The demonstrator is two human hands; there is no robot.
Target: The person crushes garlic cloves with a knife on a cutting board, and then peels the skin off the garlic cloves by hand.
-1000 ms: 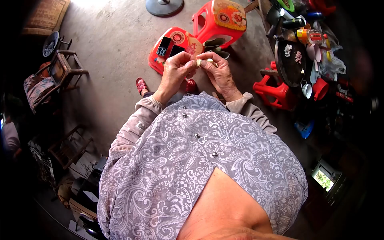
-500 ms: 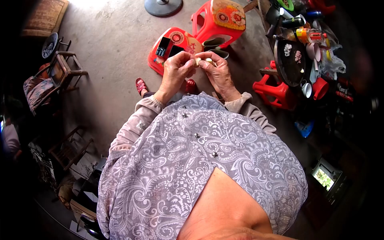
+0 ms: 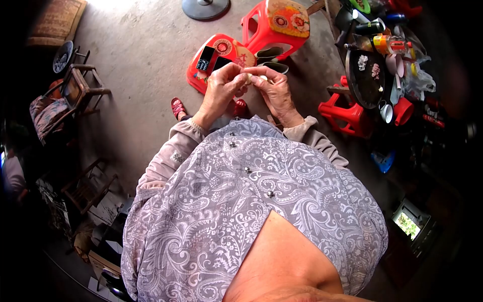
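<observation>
Above the small red stool, my left hand (image 3: 221, 93) and my right hand (image 3: 275, 94) meet with the fingertips of both pinched together. Between them is a small pale piece (image 3: 248, 77), about the size of a garlic clove; its kind is too small to make out. A second whitish bit (image 3: 263, 77) shows at my right hand's fingers. Both hands are closed, and the fingers partly hide what they hold. Just beyond my left hand, a black phone with keys (image 3: 205, 58) lies on the red stool (image 3: 221, 41), beside another dark flat object (image 3: 220, 62).
At right, a round dark board (image 3: 358, 90) carries a white pile (image 3: 362, 62) and a pinkish pile (image 3: 375, 71). Bottles (image 3: 387, 44), a white mug (image 3: 386, 112) and a red stool (image 3: 347, 113) crowd nearby. Another red stool (image 3: 282, 30) stands ahead; a wooden chair (image 3: 83, 85) is left.
The fingertips have shifted very slightly around the pale piece. Both hands stay at nearly the same spot, and the surroundings look unchanged.
</observation>
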